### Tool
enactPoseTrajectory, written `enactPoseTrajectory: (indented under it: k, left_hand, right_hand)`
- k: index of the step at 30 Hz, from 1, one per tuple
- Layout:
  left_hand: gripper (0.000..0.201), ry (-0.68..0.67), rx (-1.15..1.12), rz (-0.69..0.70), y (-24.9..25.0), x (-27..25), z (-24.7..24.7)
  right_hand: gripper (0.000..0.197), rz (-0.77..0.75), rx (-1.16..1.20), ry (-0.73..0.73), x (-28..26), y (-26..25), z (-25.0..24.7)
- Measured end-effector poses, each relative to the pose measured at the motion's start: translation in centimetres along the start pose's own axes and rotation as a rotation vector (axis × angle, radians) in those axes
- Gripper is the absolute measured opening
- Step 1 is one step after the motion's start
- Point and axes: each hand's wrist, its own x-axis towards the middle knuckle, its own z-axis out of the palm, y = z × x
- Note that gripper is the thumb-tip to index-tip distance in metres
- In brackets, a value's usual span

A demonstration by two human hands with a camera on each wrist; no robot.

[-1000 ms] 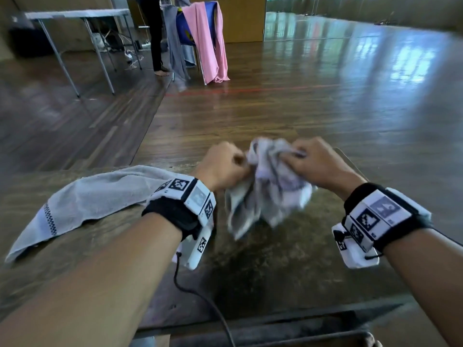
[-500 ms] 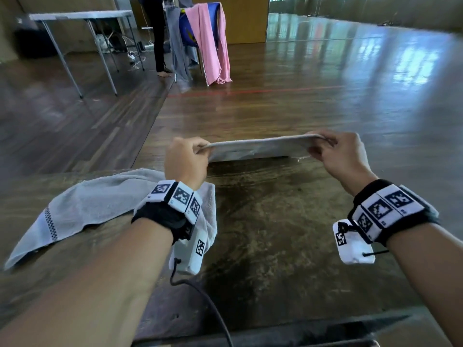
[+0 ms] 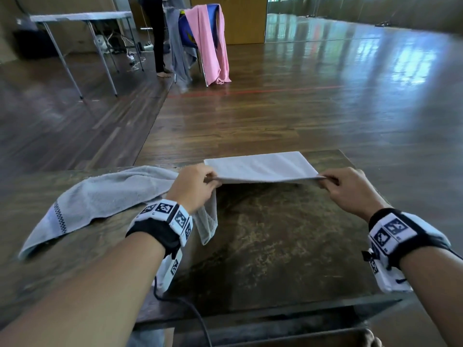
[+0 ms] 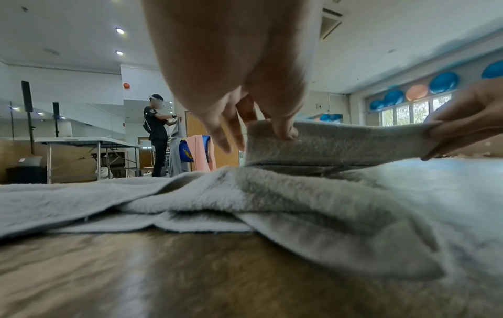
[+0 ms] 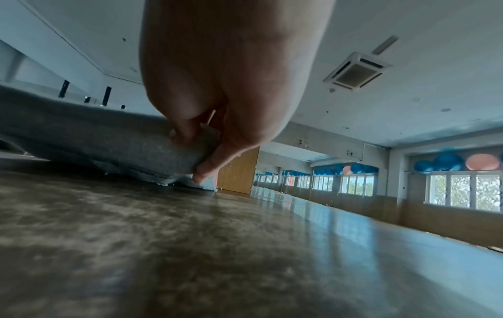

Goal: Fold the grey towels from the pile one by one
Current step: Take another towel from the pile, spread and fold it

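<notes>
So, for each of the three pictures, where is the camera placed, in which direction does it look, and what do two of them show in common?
Head: worn on the head, looking forward and down at the dark worn table; shows both forearms, left hand and right hand pinching the stretched grey towel.
Left wrist: low over the crumpled grey towel, looking along the left hand's fingers.
Right wrist: low over the table, looking along the right hand's fingers.
Shared: both wrist views show the stretched towel and blue and orange balls.

Dark, mottled counter (image 3: 275, 246) bearing two grey towels: a rumpled towel (image 3: 105, 196) spread along the left side, and a folded towel (image 3: 260, 166) at the far edge, its near edge apparently lifted.
</notes>
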Motion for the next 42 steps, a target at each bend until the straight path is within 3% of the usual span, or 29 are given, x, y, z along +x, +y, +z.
enactPoseTrajectory:
  k: [4,9,15,18,20,22,23,24,27,28,30,35,37,40,42]
  left_hand:
    - [0.011,0.005,-0.029,0.060,1.5,-0.6,-0.1]
    - [0.018,-0.098,-0.095,0.020,3.0,-2.1,-0.3]
    - [0.024,-0.221,-0.064,-0.039,4.7,-4.7,-0.6]
    - [0.027,-0.414,-0.067,-0.099,5.4,-5.7,-1.0]
    - [0.026,-0.590,-0.107,-0.186,5.6,-6.2,-1.2]
    - [0.024,-0.724,-0.208,-0.275,5.7,-6.7,-1.3]
    - [0.024,-0.740,-0.238,-0.292,5.8,-6.8,-1.4]
    - [0.025,-0.704,-0.228,-0.280,5.9,-6.8,-1.4]
    - [0.029,-0.409,-0.088,-0.143,6.2,-6.5,-0.8]
    - [0.027,-0.339,-0.086,-0.115,6.3,-6.4,-0.5]
    - [0.025,-0.321,-0.047,-0.096,6.3,-6.5,0.1]
    - [0.028,-0.492,0.195,-0.057,6.5,-6.6,0.2]
    - [0.026,-0.628,0.199,-0.084,6.7,-6.3,-0.3]
    - [0.019,-0.914,0.120,-0.232,6.9,-6.3,-1.1]
    - [0.019,-0.932,0.064,-0.279,6.9,-6.0,-1.8]
  right_hand:
    - [0.014,-0.013,0.007,0.103,-1.3,-0.3,-2.5]
    - [0.014,-0.017,0.233,0.166,-3.9,-1.0,-4.8]
    - [0.015,-0.006,0.267,-0.078,-8.1,-1.4,-7.5]
    - [0.025,0.208,0.426,-0.274,-10.2,-0.8,-8.6]
    - [0.029,0.422,0.609,-0.499,-11.4,-0.2,-9.1]
    - [0.034,0.479,0.656,-0.645,-12.3,0.4,-9.4]
    - [0.033,0.460,0.641,-0.646,-12.4,0.6,-9.4]
    - [0.028,0.436,0.617,-0.591,-12.5,0.6,-9.2]
    - [0.022,0.323,0.519,-0.312,-12.2,0.3,-8.0]
    - [0.026,0.258,0.454,-0.260,-12.0,0.2,-7.5]
    - [0.031,0.158,0.305,-0.262,-11.7,-0.2,-6.4]
    - [0.037,0.137,0.012,-0.566,-10.7,-2.3,-5.7]
    - [0.036,0.140,-0.071,-0.679,-9.9,-3.2,-6.6]
    - [0.038,0.233,0.052,-0.921,-9.5,-3.5,-8.0]
    - [0.033,0.301,0.208,-0.986,-9.6,-3.3,-8.3]
